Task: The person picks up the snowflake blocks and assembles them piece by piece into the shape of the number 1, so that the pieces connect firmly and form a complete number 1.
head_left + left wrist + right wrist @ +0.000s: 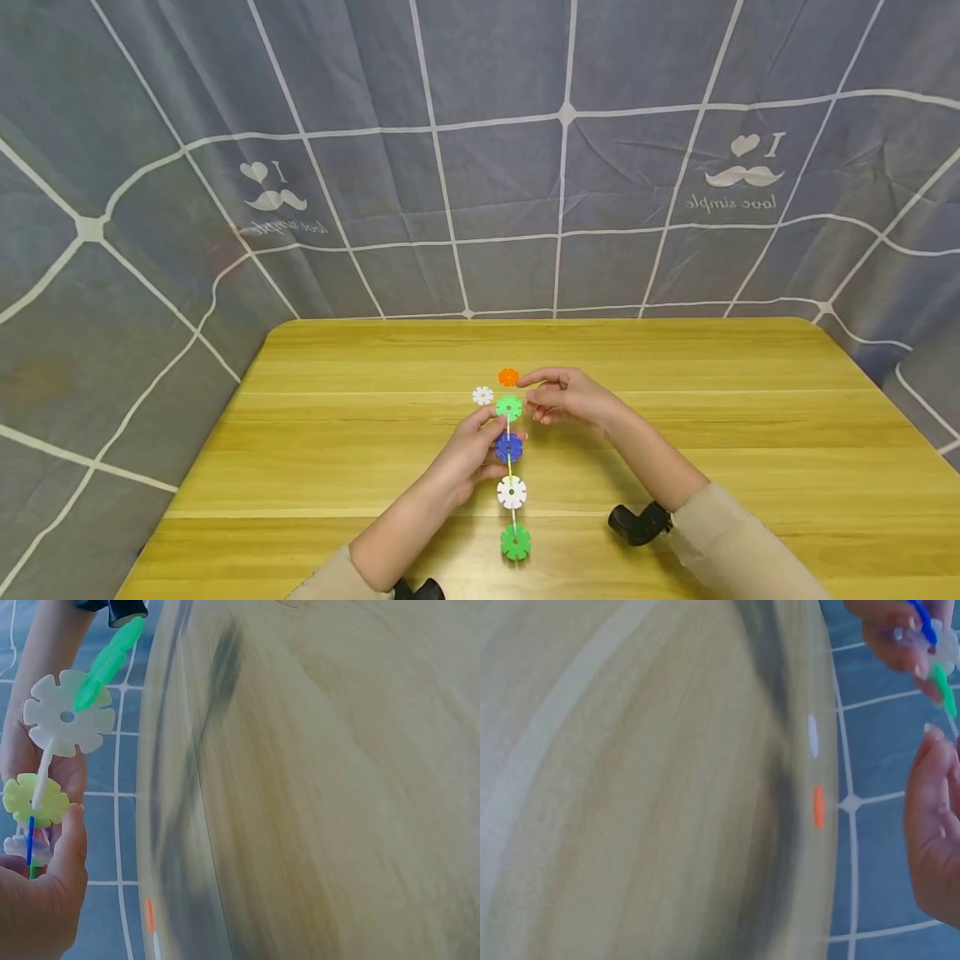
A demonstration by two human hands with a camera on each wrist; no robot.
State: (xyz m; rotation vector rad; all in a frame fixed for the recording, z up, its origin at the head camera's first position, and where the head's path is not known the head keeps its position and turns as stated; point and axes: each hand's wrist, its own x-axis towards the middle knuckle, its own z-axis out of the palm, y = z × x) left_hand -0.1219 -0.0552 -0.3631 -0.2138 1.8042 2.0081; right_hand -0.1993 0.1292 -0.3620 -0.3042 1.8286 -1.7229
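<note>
A chain of notched plastic discs, slotted into one another crosswise, runs toward the camera in the head view. Its far end is a light green disc (508, 407), followed by a blue disc (508, 447), a white disc (512, 492) and a green disc (515, 542) at the near end; thinner edge-on discs link them, one a yellow-green disc (36, 801). My left hand (468, 457) grips the chain near its far part, raised off the table. The right hand (573, 400) hovers beside the light green disc, fingers loosely bent, holding nothing visible.
An orange disc (508, 377) and a loose white disc (482, 395) lie on the wooden table (337, 433) beyond the hands. A grey curtain (502, 183) with white lines hangs behind the table. Black devices (639, 523) sit at both wrists.
</note>
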